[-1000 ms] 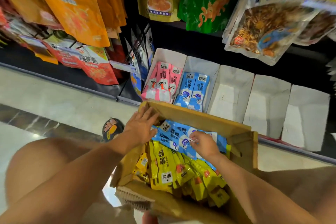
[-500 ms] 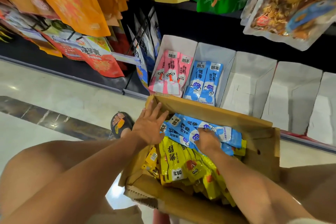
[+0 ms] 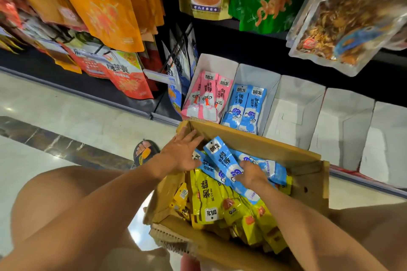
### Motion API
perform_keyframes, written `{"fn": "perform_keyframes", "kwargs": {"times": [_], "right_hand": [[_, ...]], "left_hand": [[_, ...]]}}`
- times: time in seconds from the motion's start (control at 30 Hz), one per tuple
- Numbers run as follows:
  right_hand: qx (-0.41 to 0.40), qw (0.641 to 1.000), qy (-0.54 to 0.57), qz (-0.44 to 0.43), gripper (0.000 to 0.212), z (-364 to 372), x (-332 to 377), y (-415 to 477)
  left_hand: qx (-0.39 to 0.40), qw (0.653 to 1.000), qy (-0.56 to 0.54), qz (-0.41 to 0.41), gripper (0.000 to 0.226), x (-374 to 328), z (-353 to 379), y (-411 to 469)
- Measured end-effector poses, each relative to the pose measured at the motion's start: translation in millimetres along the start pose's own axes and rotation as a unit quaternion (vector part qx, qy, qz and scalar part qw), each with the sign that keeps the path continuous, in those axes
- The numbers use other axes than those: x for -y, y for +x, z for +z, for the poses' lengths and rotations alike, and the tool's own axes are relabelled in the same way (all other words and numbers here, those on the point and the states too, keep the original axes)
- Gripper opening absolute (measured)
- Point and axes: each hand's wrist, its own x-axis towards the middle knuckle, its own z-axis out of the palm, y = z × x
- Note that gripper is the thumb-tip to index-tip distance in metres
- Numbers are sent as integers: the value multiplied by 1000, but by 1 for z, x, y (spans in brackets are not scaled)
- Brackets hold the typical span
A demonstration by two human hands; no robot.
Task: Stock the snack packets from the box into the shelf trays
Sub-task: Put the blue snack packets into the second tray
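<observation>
A cardboard box (image 3: 259,142) sits between my knees, holding blue packets at its far end and yellow packets (image 3: 211,200) nearer me. My right hand (image 3: 250,175) grips a blue packet (image 3: 222,158) and tilts it up out of the pile. My left hand (image 3: 181,153) lies with fingers spread against the box's left inner wall and the blue packets beside it. On the bottom shelf stand white trays: one with pink packets (image 3: 208,97), one with blue packets (image 3: 244,105), then empty trays (image 3: 295,112).
Large snack bags (image 3: 103,4) hang from hooks above and to the left. More hanging bags (image 3: 345,24) overhang the trays at upper right. My sandalled foot (image 3: 144,153) rests on the tiled floor left of the box.
My right hand has closed on a blue packet and raised its top end out of the pile. My left hand stays at the box's left wall. The camera has shifted slightly.
</observation>
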Motion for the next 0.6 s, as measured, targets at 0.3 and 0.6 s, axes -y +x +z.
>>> {"fn": "perform_keyframes", "kwargs": {"times": [0.3, 0.6], "right_hand": [[-36, 976, 188, -106, 22, -40, 31, -43], [-48, 908, 367, -196, 26, -86, 94, -99]], "left_hand": [[-9, 982, -189, -26, 60, -12, -41, -25], [-79, 823, -561, -30, 24, -66, -80, -59]]}}
